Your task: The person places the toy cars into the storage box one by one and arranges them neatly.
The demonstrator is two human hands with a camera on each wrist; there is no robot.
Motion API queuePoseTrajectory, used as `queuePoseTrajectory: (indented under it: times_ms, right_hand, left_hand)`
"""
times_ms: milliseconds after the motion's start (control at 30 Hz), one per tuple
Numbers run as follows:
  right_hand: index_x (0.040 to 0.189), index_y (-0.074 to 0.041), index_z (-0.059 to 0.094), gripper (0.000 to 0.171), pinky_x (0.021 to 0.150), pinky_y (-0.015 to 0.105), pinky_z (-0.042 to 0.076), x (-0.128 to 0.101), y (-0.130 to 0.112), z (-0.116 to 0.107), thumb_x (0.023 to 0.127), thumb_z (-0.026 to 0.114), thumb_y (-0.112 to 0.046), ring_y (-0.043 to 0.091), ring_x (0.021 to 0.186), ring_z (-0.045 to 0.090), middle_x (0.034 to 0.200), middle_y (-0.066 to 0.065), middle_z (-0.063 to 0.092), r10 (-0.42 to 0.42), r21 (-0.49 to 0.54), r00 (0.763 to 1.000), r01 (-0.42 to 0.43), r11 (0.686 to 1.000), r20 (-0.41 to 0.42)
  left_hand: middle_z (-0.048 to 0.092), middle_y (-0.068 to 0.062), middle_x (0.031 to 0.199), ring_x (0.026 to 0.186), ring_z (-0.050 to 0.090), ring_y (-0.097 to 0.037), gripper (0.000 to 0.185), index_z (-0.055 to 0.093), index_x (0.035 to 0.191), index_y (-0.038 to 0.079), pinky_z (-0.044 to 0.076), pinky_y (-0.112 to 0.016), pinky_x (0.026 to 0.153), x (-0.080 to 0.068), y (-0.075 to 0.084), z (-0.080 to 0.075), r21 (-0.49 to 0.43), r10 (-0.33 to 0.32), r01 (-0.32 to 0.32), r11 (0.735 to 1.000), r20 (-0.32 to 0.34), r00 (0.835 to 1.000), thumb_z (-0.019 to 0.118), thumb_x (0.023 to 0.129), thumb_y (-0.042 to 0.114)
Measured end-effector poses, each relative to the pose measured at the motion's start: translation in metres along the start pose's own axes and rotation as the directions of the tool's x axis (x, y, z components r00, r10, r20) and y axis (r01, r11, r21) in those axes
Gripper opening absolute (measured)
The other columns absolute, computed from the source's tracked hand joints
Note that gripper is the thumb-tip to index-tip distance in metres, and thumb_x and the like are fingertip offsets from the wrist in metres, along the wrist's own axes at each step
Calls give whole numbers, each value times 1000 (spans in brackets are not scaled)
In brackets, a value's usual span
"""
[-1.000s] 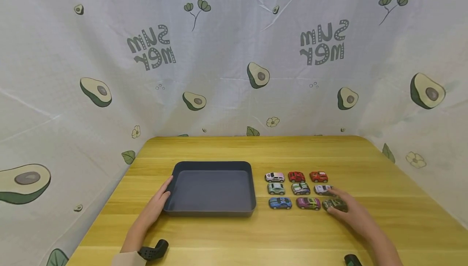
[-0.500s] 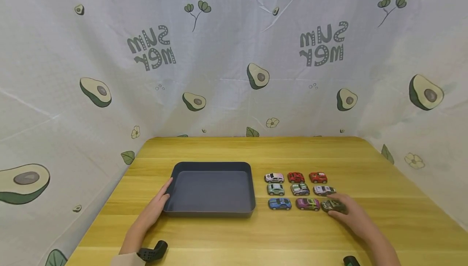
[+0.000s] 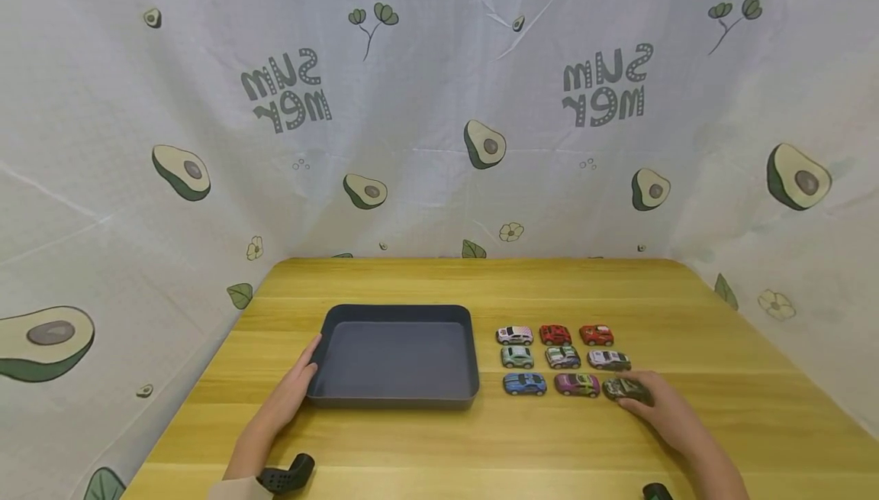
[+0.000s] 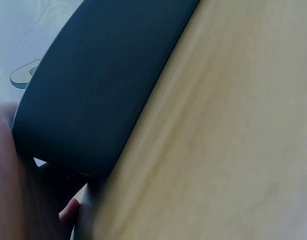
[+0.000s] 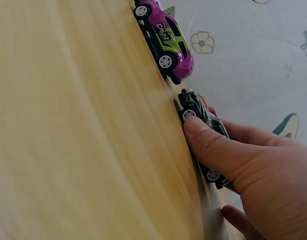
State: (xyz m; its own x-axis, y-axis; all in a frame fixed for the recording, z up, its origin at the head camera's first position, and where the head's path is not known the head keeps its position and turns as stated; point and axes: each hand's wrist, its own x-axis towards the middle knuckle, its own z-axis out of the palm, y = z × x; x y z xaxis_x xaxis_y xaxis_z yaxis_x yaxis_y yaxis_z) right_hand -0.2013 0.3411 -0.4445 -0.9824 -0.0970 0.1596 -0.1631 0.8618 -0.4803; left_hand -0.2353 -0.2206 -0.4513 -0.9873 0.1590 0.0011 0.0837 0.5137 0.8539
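- The right hand (image 3: 662,408) lay at the near right corner of a three-by-three block of toy cars on the wooden desk (image 3: 481,439).
- Its fingers (image 5: 213,147) were curled round the dark green car (image 3: 623,388), thumb along the near side and the rest over the roof and far side; the car's wheels sat on the desk.
- That dark green car stood in the nearest row, just beside the purple car (image 3: 577,384), with the blue car (image 3: 525,383) farther left in the same row.
- The middle row held a pale green car (image 3: 517,356), a green-and-white car (image 3: 562,356) and a white car (image 3: 607,360); the far row held a white-and-pink car (image 3: 515,334) and two red cars (image 3: 555,333).
- The left hand (image 3: 291,393) rested against the left wall of the dark grey tray (image 3: 398,397), near its front left corner.
- Its fingers (image 3: 312,351) lay fairly straight and close together along the tray's outer side; the wrist view showed only a fingertip (image 4: 69,210) under the tray's rounded corner.
- The tray sat flat on the desk, left of the cars and apart from them.
- A white cloth printed with avocados (image 3: 439,103) hung behind and to both sides of the desk.
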Motion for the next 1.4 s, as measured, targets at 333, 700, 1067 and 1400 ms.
queuePoseTrajectory:
  times_ms: [333, 700, 1067, 1400]
  right_hand:
    - [113, 7, 55, 45, 87, 61, 36, -1, 2, 2, 80, 66, -22, 55, 108, 43, 116, 37, 50, 3, 12, 1000, -3, 1000, -31]
    - [113, 9, 52, 46, 86, 61, 35, -1, -1, 4, 83, 63, -24, 53, 107, 44, 113, 35, 49, 24, 56, 997, -20, 998, -74]
    - [116, 8, 51, 51, 84, 63, 36, -1, -10, 2, 84, 62, -29, 51, 105, 45, 115, 34, 47, 31, 58, 993, -25, 998, -117]
    - [122, 6, 47, 58, 85, 64, 36, 2, -23, -1, 86, 58, -38, 54, 108, 43, 121, 38, 44, 61, 50, 994, -57, 997, -86]
  left_hand:
    - [4, -12, 154, 141, 5, -34, 49, 6, 148, 20, 7, -55, 112, 1, -6, 1, 30, 12, -12, 999, -10, 1000, 17, 100, 21]
    - [6, -13, 154, 141, 7, -35, 49, 6, 148, 19, 8, -55, 112, 2, -3, -1, 57, -4, 5, 998, -14, 1000, 17, 99, 21]
    - [8, -15, 153, 140, 8, -37, 48, 12, 147, 20, 9, -56, 111, 0, -1, -1, -11, -38, 38, 999, -29, 999, 22, 99, 23]
    - [11, -17, 152, 139, 11, -39, 49, 15, 146, 23, 14, -58, 110, 3, -2, 0, -24, -77, 76, 997, -40, 996, 28, 99, 25]
